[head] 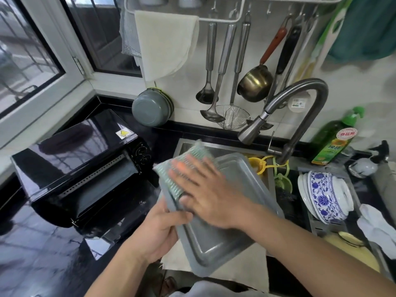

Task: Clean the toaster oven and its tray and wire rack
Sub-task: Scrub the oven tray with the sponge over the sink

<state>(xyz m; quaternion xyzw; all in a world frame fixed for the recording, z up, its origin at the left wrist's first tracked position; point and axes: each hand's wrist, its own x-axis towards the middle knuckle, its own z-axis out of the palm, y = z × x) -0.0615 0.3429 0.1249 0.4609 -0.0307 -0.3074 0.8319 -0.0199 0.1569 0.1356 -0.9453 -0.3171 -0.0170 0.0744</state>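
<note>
We held the tray [216, 243] tilted over the sink [214, 146]. Our left hand [158, 230] gripped its near left edge, fingers curled round the rim. Our right hand [205, 189] lay flat and blurred on a green scrubbing pad [182, 163], fingers straight, pressing it against the tray's far left corner. The pad overhung the tray's rim there.

Judgement on the step: the scrub would go best with the left hand bracing hard against the push. Short strokes into the corners and along the raised rim would matter most, since baked grease likely sits there. The tray looked dry, and no water ran from the tap [285, 116], so wetting it and adding soap would probably help. The green soap bottle [334, 142] stood well off to the right of the right hand.

The oven [75, 168] sat just left of the left hand on the black counter [42, 254], its door open. We could not make out the wire rack. A pale cloth [242, 269] lay under the tray's near end. Blue-and-white bowls [325, 196] stood in a drainer to the right of the right forearm. Ladles [216, 82] and a towel [165, 41] hung on the wall beyond both hands, with a window [32, 50] beyond the oven.
</note>
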